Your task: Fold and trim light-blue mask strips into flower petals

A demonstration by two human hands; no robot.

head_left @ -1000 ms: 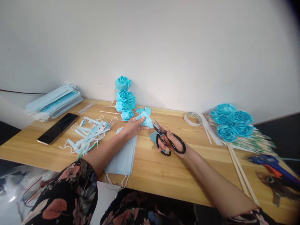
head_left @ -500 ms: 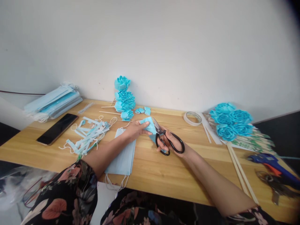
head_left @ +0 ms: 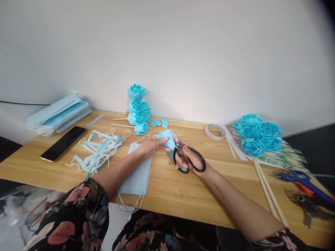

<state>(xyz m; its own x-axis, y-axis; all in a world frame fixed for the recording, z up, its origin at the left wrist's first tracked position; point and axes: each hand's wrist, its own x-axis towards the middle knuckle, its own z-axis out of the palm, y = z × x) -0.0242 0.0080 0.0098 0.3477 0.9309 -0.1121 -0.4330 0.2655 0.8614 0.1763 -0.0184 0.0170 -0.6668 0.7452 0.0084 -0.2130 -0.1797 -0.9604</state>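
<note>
Between the thumb and fingers of my left hand point(head_left: 153, 145) is a folded piece of light-blue fabric point(head_left: 167, 139). My right hand point(head_left: 188, 158) grips black-handled scissors point(head_left: 200, 164), whose parted blades lie at the fabric's right edge. Part of the fabric hangs down behind the scissors. Under my left wrist lies a stack of blue face masks point(head_left: 134, 177) with white ear loops. Some small blue cut pieces point(head_left: 164, 123) rest farther back on the table.
Blue fabric flowers on sticks point(head_left: 140, 111) lie at the back; more flowers point(head_left: 258, 136) lie at right. Around are mask trimmings point(head_left: 101, 150), a phone point(head_left: 64, 143), a mask pile point(head_left: 60, 113), a tape roll point(head_left: 215, 132) and a blue glue gun point(head_left: 300, 178).
The scissors have shifted very slightly, and their blades look a little wider apart at the fabric's edge. My left hand keeps its hold in nearly the same spot.
</note>
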